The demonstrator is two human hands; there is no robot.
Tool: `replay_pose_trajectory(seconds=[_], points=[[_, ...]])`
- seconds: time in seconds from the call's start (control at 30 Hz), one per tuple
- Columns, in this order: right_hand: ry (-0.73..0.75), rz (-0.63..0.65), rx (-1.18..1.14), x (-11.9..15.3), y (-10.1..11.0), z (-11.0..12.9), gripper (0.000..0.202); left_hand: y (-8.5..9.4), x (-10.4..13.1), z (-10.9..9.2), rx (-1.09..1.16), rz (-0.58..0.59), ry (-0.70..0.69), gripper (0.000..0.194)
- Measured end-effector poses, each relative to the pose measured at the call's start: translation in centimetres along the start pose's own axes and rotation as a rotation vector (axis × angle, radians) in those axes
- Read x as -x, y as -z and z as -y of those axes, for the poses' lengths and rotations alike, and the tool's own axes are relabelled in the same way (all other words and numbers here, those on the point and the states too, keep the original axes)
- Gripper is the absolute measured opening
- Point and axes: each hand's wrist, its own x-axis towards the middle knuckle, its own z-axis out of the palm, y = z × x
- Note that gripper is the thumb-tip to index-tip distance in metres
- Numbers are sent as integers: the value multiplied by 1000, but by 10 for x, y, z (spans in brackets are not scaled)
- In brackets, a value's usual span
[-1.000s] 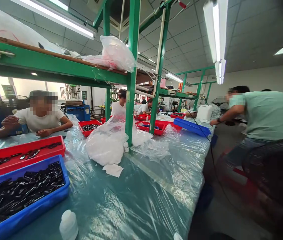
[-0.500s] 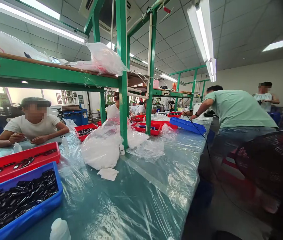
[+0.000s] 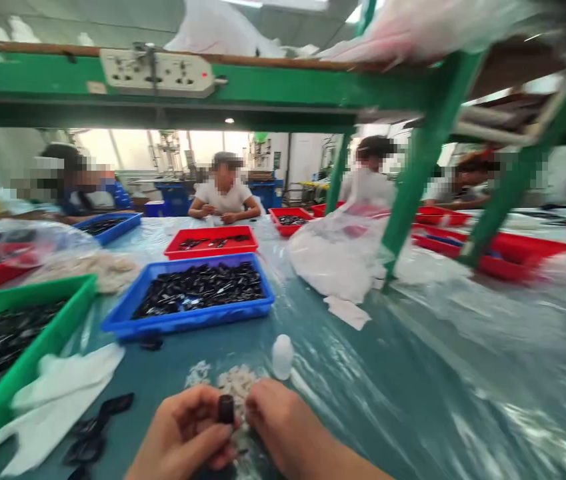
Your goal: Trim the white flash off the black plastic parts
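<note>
My left hand is closed on a small black part, held upright between thumb and fingers. Just right of it, my right hand has its fingers pressed together over a pile of small whitish pieces; whatever it pinches is too small to make out. A white bottle stands right behind my right hand. Beyond lies a blue tray full of black parts. Several loose black parts lie left of my hands, beside a white glove.
A green tray of black parts is at the left. Behind the blue tray sits a red tray. A green post and white plastic bags stand right of centre. Several people sit across the table.
The view has swung left and down. Both my hands, the whitish pile, the glove and the green tray now show; the person in a green shirt has left the view.
</note>
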Motion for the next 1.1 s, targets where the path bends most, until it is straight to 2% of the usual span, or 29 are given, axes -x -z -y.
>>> replay_pose_trajectory(seconds=[0.1,0.17,0.27,0.5,0.7,0.83,1.0,1.1], points=[[-6,-44,-116,1,17,5,18,-19,2,-30,82,-49,33,32],[-2,-68,-170,1,28,10,16,-26,1,-37,109,-69,40,32],[-22,-128,-316,0,38,18,14,-29,3,-37,129,-61,66,28],[-128,-181,-563,1,42,25,23,-30,5,-31,110,-31,123,18],[-99,-162,-576,0,47,30,27,-32,6,-27,80,-37,104,13],[-70,-177,-576,0,45,30,27,-31,8,-27,-19,-43,41,13],[-116,-237,-526,-1,42,27,21,-30,8,-28,-190,-45,-25,9],[-78,-227,-545,0,44,29,25,-30,8,-29,-195,-49,-33,8]])
